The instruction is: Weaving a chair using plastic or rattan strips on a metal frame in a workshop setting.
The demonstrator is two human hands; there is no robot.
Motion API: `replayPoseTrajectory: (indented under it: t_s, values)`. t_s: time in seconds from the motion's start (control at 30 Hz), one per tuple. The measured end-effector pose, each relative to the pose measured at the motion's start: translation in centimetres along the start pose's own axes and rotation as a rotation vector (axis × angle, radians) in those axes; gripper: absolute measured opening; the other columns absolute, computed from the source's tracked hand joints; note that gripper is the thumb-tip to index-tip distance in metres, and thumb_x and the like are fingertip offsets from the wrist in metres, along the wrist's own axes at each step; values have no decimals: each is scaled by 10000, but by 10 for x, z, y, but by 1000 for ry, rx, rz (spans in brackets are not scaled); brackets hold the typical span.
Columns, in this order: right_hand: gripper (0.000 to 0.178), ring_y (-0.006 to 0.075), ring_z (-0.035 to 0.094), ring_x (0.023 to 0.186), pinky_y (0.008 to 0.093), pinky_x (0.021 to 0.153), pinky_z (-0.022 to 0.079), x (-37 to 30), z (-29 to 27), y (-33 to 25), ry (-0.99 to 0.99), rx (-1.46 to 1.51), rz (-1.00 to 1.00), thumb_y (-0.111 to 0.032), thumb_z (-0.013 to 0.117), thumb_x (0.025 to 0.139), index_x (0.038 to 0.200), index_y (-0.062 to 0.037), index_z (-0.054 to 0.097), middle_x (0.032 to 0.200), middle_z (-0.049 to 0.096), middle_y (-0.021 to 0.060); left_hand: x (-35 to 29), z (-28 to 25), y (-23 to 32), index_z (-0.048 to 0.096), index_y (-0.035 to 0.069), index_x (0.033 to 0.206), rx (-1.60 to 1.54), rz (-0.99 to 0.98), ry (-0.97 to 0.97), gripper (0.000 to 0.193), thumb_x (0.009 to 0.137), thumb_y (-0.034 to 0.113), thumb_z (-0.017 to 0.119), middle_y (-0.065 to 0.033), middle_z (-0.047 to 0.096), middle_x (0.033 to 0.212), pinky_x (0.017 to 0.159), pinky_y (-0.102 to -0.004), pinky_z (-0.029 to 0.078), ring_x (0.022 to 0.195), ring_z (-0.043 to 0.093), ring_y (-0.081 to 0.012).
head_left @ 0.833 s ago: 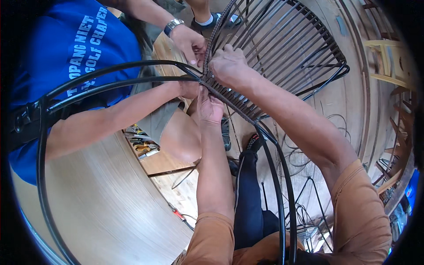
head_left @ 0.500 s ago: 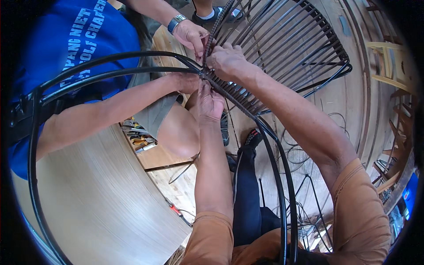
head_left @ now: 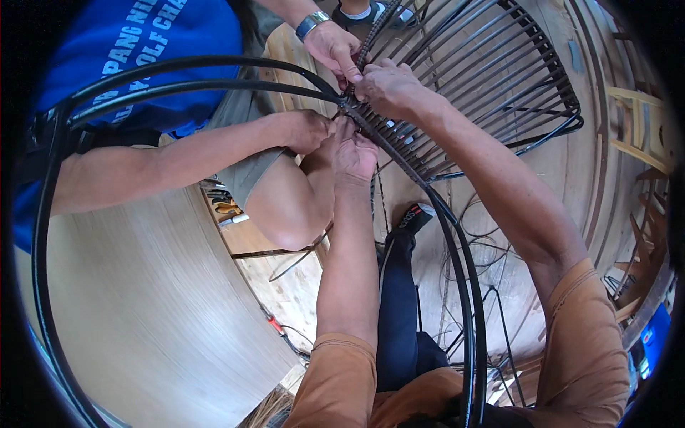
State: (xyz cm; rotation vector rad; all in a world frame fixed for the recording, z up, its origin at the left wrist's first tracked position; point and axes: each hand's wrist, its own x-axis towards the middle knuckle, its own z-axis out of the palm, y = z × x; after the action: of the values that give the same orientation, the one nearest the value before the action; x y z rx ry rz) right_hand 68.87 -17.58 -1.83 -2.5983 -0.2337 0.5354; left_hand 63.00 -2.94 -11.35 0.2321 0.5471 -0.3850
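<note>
A black metal furniture frame with brown strands strung across it is between me and another person. My left hand, palm up, reaches under the joint where the frame's tubes meet; its fingers are bent together there and partly hidden. At the brown-wrapped bar just above that joint, my right hand has its fingers curled in; what they pinch is hidden. The other person's watch-wearing hand touches the same bar, close to my right fingertips. Their other hand is closed beside my left fingers.
A light wood-grain tabletop fills the lower left. Hand tools lie in a compartment beside the other person's knee. Loose wire loops and a thin black metal frame are on the plank floor. Wooden furniture pieces stand at right.
The frame and all hands appear slightly farther right and up in the picture. The other person's lower hand has drawn back a little from the joint. My hands stay at the joint.
</note>
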Motion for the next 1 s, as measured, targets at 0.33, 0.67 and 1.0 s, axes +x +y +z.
replayPoseTrajectory:
  t_s: [0.33, 0.67, 1.0]
  values:
    - [308, 277, 467, 1060, 422, 864, 371, -14, 2, 3, 80, -37, -113, -51, 565, 713, 974, -182, 663, 1010, 538, 68, -7, 4, 3, 561, 38, 1149, 47, 46, 48, 316, 833, 40, 571, -67, 619, 1105, 935, -390, 434, 1016, 574, -212]
    - [337, 267, 465, 1053, 407, 870, 362, -18, -4, -1, 45, -55, -124, -48, 557, 711, 1001, -184, 663, 1015, 540, 71, -27, 23, -17, 464, 88, 1279, 368, 157, 70, 400, 887, 10, 462, -45, 566, 1191, 965, -360, 395, 1079, 526, -185]
    - [277, 319, 631, 831, 442, 679, 497, -13, -11, -1, -142, -73, -33, -147, 483, 812, 1053, -179, 616, 844, 639, 154, -39, 47, -36, 393, 65, 1308, 531, 268, 99, 386, 937, 166, 427, -40, 549, 1114, 851, -262, 413, 976, 527, -135]
